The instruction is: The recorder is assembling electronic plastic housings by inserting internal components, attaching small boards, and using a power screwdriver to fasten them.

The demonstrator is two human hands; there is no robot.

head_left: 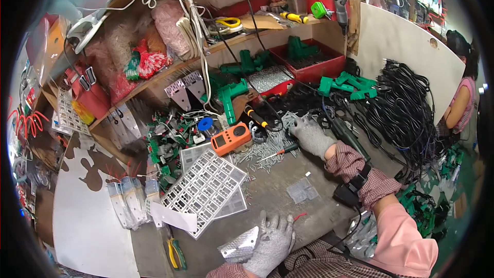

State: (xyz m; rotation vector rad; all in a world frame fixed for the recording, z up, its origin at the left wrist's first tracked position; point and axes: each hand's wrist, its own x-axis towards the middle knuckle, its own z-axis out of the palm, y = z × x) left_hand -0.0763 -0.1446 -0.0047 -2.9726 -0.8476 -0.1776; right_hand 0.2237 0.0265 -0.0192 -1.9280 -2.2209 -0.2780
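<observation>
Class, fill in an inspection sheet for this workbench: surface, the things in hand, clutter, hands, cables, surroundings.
Surface: grey workbench, scattered with small screws.
Things in hand: left hand holds a metal plate; right hand reaches into the screw pile.
Clutter: perforated metal grid, orange meter, green plastic parts, yellow-handled pliers.
Hands: both in grey knit gloves.
Cables: heap of black cords; white cord hanging from shelf.
Surroundings: crowded wooden shelves; another person at far right.

Grey knit gloves cover both hands (312,136), with plaid sleeves, pink oversleeve and black wrist strap.
</observation>
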